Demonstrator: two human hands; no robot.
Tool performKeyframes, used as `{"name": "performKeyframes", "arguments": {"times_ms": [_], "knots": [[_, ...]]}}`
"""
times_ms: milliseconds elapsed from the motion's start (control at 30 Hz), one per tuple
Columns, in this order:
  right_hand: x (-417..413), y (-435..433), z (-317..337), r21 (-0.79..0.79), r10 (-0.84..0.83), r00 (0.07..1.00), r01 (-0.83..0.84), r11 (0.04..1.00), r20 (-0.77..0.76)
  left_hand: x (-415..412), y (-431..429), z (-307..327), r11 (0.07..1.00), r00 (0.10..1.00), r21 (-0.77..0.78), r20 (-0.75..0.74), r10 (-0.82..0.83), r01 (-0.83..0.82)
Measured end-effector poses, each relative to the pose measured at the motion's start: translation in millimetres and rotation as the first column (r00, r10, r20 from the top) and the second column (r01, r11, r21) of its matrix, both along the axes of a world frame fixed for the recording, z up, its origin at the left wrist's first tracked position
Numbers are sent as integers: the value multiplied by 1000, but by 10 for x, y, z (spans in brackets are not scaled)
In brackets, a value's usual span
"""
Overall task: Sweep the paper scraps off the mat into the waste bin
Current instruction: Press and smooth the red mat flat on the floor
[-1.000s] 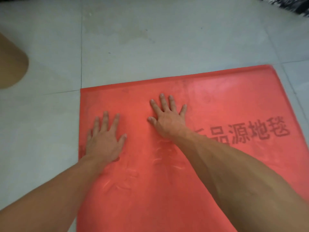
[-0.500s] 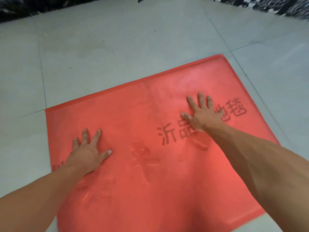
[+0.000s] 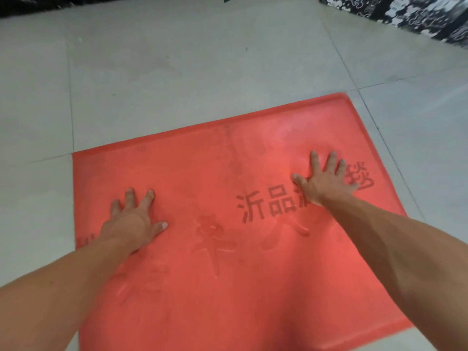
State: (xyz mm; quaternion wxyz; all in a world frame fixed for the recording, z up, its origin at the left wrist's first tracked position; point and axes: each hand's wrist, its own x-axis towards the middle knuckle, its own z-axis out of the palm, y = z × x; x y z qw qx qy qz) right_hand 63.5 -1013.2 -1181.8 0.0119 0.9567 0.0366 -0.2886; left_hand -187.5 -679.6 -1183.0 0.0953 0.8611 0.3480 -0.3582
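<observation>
A red mat (image 3: 202, 168) with dark printed characters lies flat on the grey tiled floor. My left hand (image 3: 131, 221) rests palm down on the mat's left part, fingers spread. My right hand (image 3: 326, 178) presses flat on the right part, fingers spread, covering some of the printed characters. Neither hand holds anything. I see no paper scraps on the mat and no waste bin in view.
Grey floor tiles (image 3: 177, 72) surround the mat on all sides. A black-and-white patterned fabric (image 3: 410, 13) lies at the far right top. A dark strip (image 3: 27, 6) runs along the top left edge.
My hands have spread apart: the right hand slid to the right across the mat, the left hand stayed at the left. The view has shifted, and the brown object at the left edge is gone from sight.
</observation>
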Motion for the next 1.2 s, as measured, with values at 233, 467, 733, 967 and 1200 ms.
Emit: {"name": "performKeyframes", "arguments": {"times_ms": [233,467,733,967,1200], "knots": [[-579,531,57,83,393,904,-410,908,166,-181,-449,218,996,926,89,373,-55,23],[-1913,1245,-22,206,822,564,-815,541,75,-924,-891,142,993,950,-13,295,-106,115],[-2211,1241,-134,133,812,583,-804,579,-12,-1443,-1085,6,990,957,-4,257,136,-139],[-2234,1271,-96,106,810,586,-804,585,-26,-1818,-884,-1,964,916,7,312,252,-267],[-2273,1338,-28,90,786,612,-781,618,-82,-1755,-797,287,955,957,-60,0,290,-289]]}}
